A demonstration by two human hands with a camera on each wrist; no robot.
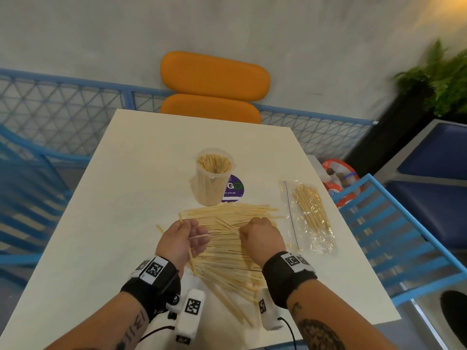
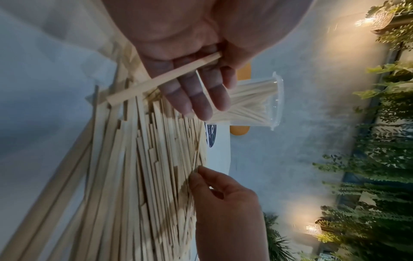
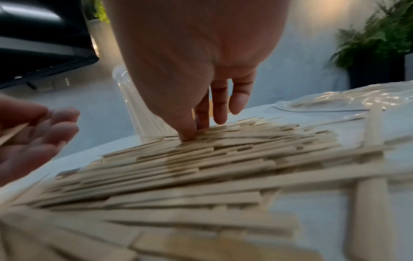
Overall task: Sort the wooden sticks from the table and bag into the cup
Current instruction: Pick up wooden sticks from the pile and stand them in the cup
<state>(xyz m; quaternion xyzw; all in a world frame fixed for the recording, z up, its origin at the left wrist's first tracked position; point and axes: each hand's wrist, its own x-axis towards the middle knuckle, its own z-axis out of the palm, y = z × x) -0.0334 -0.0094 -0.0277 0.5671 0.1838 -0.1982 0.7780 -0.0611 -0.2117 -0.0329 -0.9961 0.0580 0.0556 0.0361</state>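
Leftmost, the left hand (image 1: pixel 180 238) is seen palm up at about 7 o'clock of the stick pile (image 1: pixel 227 238), a few sticks (image 2: pixel 165 79) held between thumb and fingers, the other fingers (image 2: pixel 196 98) loosely spread. Next, the pile is spread flat on the white table (image 1: pixel 106 223), filling the middle and near part, with some ends sticking out past the hands. At 12 o'clock of the pile a clear plastic cup (image 1: pixel 213 180) stands upright, packed with sticks, a purple sticker (image 1: pixel 235 189) partly hidden behind it at its 3 o'clock. The right hand (image 1: pixel 260 236) is placed knuckles up on the pile's right part; thumb and forefinger (image 3: pixel 190 130) are pinched together on a stick in the pile, the remaining fingers curled just above it. Farthest right, at 3 o'clock of the pile, a clear zip bag (image 1: pixel 309 215) lies flat on the table with a bundle of sticks inside, touching the pile's right edge.
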